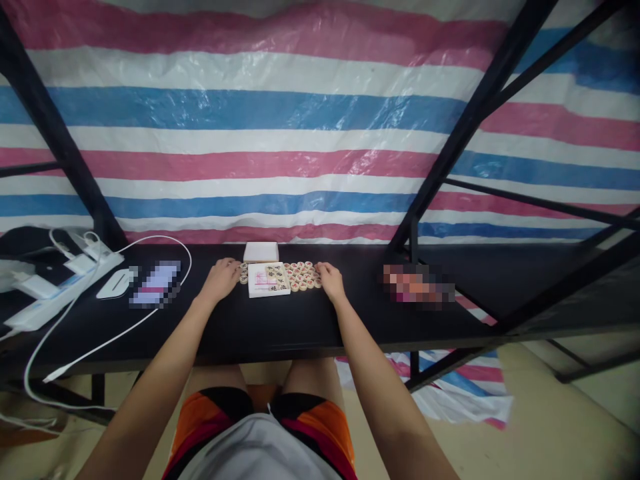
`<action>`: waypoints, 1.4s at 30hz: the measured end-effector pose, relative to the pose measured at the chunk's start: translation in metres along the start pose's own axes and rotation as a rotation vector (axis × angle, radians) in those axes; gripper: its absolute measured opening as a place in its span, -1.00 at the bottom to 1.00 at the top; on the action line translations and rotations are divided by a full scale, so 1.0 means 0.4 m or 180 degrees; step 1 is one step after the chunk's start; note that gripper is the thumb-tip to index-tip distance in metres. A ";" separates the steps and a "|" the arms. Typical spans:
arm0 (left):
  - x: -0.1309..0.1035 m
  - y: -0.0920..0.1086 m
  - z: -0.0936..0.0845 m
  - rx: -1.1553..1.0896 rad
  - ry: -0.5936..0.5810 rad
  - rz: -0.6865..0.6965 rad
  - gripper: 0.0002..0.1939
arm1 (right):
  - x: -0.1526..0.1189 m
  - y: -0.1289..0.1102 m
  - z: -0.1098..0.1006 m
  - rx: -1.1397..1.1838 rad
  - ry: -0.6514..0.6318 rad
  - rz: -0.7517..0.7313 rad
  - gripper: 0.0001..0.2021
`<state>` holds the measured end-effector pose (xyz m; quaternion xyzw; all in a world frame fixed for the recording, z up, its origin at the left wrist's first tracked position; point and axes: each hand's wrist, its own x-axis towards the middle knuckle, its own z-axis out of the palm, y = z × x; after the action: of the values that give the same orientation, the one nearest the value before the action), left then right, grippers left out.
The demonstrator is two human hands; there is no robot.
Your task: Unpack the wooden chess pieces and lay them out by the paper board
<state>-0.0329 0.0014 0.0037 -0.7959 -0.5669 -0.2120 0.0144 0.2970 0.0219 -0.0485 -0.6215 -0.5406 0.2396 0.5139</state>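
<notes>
On the black table, a shallow white box [269, 279] shows pink lines and dark characters on its face. A second white box part [261, 252] lies just behind it. Round wooden pieces with characters [302, 276] are packed at the box's right side, and a few more [244, 273] are at its left. My left hand [223, 277] rests by the left pieces, its fingers together at their edge; whether it holds one is too small to tell. At the outer edge of the right group is my right hand [330, 279], fingers curled against the pieces, its grip unclear.
A white power strip [63, 293] with plugs and white cables lies at the left, near a white flat device [116, 284] and a blurred phone [156, 283]. A blurred reddish item [416, 285] lies at the right, beside the black frame posts [453, 143].
</notes>
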 end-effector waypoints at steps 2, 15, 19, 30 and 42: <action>-0.003 0.055 0.008 -0.0189 0.0034 0.0602 -0.60 | -0.001 -0.004 -0.001 -0.0021 0.0002 -0.0013 -0.60; -0.034 0.152 0.029 -0.0589 -0.0559 0.1451 -0.60 | 0.003 0.006 0.000 -0.0039 -0.0021 -0.0048 -0.58; -0.035 0.158 0.032 -0.0515 -0.0623 0.1575 -0.61 | 0.002 0.003 -0.001 -0.0036 -0.0021 -0.0040 -0.60; -0.032 0.155 0.042 -0.0495 -0.0565 0.1407 -0.53 | 0.001 -0.001 -0.002 -0.0078 -0.0038 -0.0036 -0.60; -0.031 0.153 0.026 -0.0794 -0.0435 0.1408 -0.70 | -0.005 -0.010 -0.004 -0.0054 -0.0038 0.0019 -0.61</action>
<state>0.0227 -0.0289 0.0030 -0.9086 -0.3482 -0.2176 -0.0762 0.2961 0.0188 -0.0446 -0.6260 -0.5438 0.2403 0.5046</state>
